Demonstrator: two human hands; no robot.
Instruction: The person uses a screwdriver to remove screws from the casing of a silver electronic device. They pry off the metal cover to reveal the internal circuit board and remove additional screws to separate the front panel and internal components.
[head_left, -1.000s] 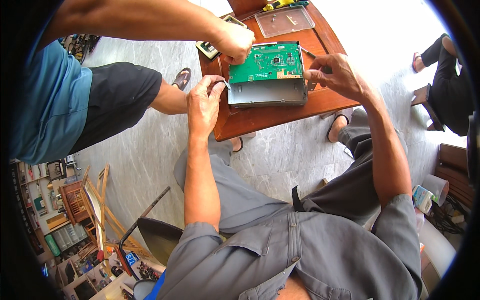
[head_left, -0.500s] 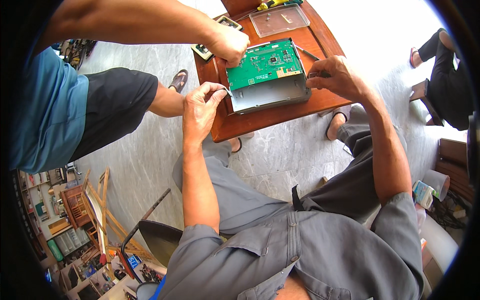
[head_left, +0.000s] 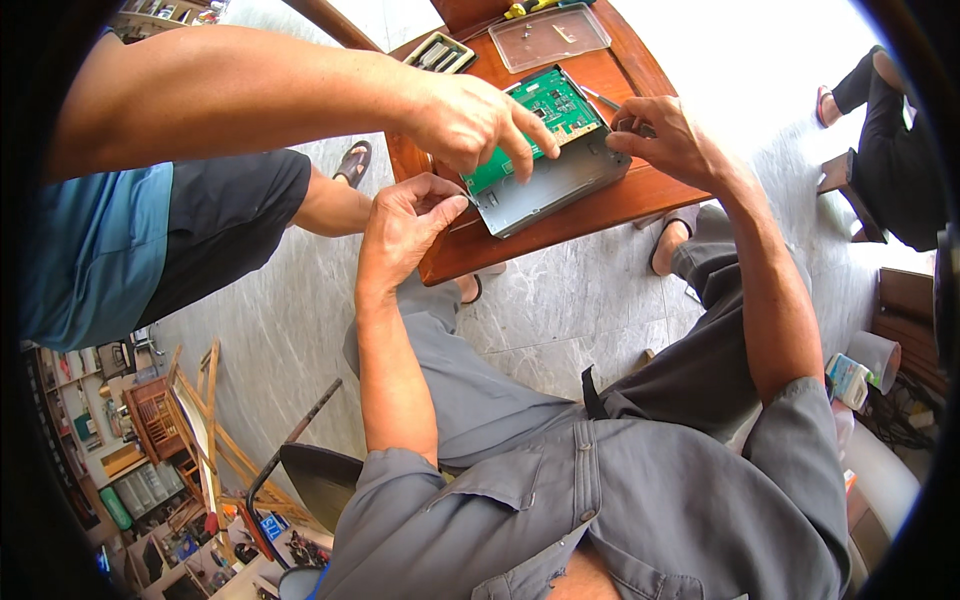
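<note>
A shallow metal casing (head_left: pixel 545 192) with a green circuit board (head_left: pixel 497 172) in it rests tilted on the wooden table. My left hand (head_left: pixel 402 225) pinches the casing's near left corner between thumb and fingers. At the right end of the casing my right hand (head_left: pixel 672 145) is closed, thumb against the corner; something dark shows within its curled fingers, too hidden to name. Another person's hand (head_left: pixel 470 125) reaches over from the left, fingers stretched above the board and covering part of it.
Behind the casing lie a clear plastic tray (head_left: pixel 550 42) with small parts and a box of bits (head_left: pixel 443 54). A thin metal rod (head_left: pixel 600 97) lies near my right hand. The wooden table's (head_left: pixel 455 262) corner points toward me. A chair (head_left: pixel 315 470) stands at my left.
The casing has turned, its right end swinging away from me. The other person's hand has moved from the board's left edge to above its middle, fingers now extended. My hands stay at the casing's ends.
</note>
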